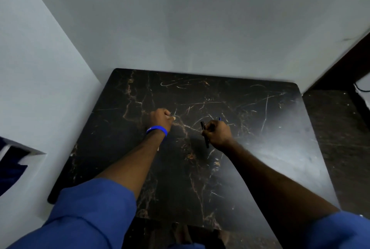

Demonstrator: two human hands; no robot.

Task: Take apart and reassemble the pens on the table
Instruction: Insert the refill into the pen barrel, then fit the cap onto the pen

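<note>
Pens: one black pen point(205, 133) clamped in right hand point(218, 134); left hand point(161, 118) fisted, contents unclear; one table point(260, 148).

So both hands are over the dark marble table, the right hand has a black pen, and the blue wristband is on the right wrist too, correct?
Not quite. The head view shows the blue wristband on the left wrist. The rest holds: both hands are over the dark marble table, and the right hand grips the black pen.
</note>
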